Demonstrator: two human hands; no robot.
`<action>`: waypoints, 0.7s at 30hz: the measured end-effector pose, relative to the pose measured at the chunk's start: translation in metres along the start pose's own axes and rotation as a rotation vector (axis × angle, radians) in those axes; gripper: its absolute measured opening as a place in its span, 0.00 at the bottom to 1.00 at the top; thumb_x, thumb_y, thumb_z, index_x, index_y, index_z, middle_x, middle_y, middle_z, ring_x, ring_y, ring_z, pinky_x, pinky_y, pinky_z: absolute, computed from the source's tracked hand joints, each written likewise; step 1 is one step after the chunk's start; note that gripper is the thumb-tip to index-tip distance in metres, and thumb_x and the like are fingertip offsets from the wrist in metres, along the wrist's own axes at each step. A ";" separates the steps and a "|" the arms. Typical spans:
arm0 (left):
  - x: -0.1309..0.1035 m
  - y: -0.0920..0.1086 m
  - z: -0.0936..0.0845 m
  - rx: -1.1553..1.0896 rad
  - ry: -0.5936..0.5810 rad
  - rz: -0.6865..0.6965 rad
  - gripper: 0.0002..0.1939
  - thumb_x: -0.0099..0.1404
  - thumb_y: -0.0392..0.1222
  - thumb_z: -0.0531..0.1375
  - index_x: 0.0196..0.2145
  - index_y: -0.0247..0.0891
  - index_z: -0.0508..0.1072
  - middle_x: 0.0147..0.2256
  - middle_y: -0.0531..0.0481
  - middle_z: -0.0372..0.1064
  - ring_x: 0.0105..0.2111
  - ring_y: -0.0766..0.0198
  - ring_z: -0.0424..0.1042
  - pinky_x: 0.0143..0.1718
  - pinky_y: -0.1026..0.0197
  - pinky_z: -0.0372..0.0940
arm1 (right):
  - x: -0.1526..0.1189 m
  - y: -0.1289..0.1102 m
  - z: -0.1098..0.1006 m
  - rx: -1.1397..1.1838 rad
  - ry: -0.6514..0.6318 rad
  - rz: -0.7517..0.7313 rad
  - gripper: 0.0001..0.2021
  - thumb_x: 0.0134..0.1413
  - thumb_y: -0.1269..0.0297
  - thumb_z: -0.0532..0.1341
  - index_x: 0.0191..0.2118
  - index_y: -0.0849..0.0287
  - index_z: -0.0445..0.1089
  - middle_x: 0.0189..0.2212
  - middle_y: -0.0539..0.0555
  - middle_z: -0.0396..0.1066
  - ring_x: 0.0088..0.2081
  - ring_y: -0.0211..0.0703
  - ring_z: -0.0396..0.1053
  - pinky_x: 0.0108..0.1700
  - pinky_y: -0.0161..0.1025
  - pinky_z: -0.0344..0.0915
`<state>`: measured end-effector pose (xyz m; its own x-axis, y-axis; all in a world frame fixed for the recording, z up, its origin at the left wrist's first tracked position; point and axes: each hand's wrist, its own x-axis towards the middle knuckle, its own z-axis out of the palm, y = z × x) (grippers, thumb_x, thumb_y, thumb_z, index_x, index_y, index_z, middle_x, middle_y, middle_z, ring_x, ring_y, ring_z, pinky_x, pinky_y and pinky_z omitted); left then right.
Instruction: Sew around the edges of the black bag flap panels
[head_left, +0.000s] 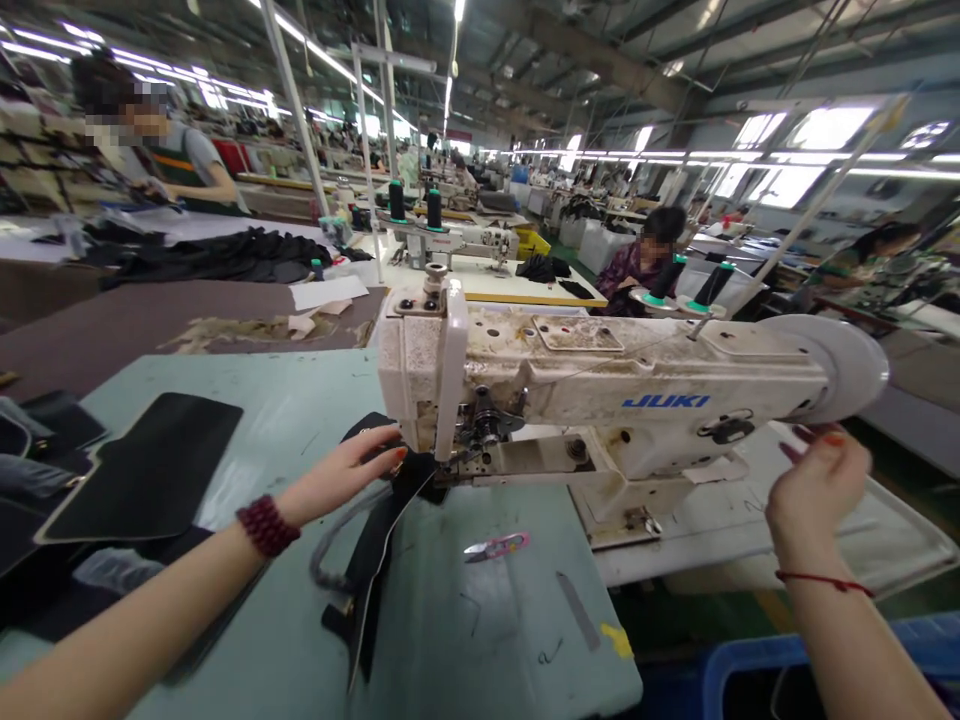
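Observation:
My left hand (364, 460), wearing a dark red beaded bracelet, reaches to the needle area of a white JUKI sewing machine (555, 390). Its fingers are stretched out and apart over a black strip-like workpiece (375, 560) with a pale edge, which runs under the machine head and hangs toward me. A grey cord-like loop (322, 560) lies beside the strip. At the machine's right end, my right hand (817, 490) has its fingers curled against the underside of the white handwheel (840, 370); some fingertips are hidden.
Pink-handled thread snips (499, 547) and a grey metal strip (577, 610) lie on the green tabletop (525, 620). Black panels (150, 470) are piled at left. A blue bin (750, 650) stands below right. Co-workers sit at other tables beyond the machine.

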<state>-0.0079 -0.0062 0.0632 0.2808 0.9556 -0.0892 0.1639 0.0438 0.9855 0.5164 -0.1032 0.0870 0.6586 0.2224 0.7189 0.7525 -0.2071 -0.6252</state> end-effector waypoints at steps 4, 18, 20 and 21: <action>0.034 -0.015 0.009 -0.045 -0.099 -0.048 0.14 0.42 0.38 0.73 0.30 0.41 0.81 0.38 0.45 0.79 0.47 0.46 0.71 0.49 0.61 0.64 | -0.080 -0.051 -0.030 0.315 -0.089 0.042 0.27 0.62 0.42 0.44 0.49 0.61 0.61 0.41 0.59 0.63 0.35 0.38 0.62 0.34 0.34 0.61; 0.021 -0.035 0.024 -0.132 -0.218 -0.121 0.12 0.46 0.42 0.72 0.31 0.37 0.82 0.32 0.46 0.78 0.36 0.52 0.74 0.38 0.60 0.68 | -0.292 -0.207 0.046 0.774 -1.531 0.740 0.36 0.45 0.29 0.58 0.35 0.65 0.68 0.25 0.52 0.58 0.24 0.31 0.57 0.20 0.27 0.56; 0.016 -0.035 0.028 -0.168 -0.231 -0.146 0.12 0.49 0.45 0.71 0.30 0.36 0.81 0.32 0.45 0.77 0.35 0.54 0.74 0.37 0.60 0.68 | -0.290 -0.205 0.045 0.758 -1.523 0.752 0.35 0.43 0.29 0.59 0.33 0.65 0.67 0.24 0.51 0.56 0.23 0.29 0.54 0.20 0.26 0.53; 0.014 -0.036 0.031 -0.186 -0.230 -0.160 0.12 0.50 0.47 0.70 0.30 0.36 0.81 0.31 0.45 0.77 0.34 0.55 0.74 0.36 0.60 0.68 | -0.289 -0.203 0.045 0.754 -1.521 0.750 0.35 0.43 0.30 0.60 0.32 0.66 0.67 0.23 0.51 0.55 0.22 0.29 0.53 0.20 0.26 0.52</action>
<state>0.0193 -0.0038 0.0220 0.4745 0.8426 -0.2545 0.0538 0.2609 0.9639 0.1732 -0.0828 -0.0073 -0.0653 0.9421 -0.3289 -0.1006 -0.3341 -0.9372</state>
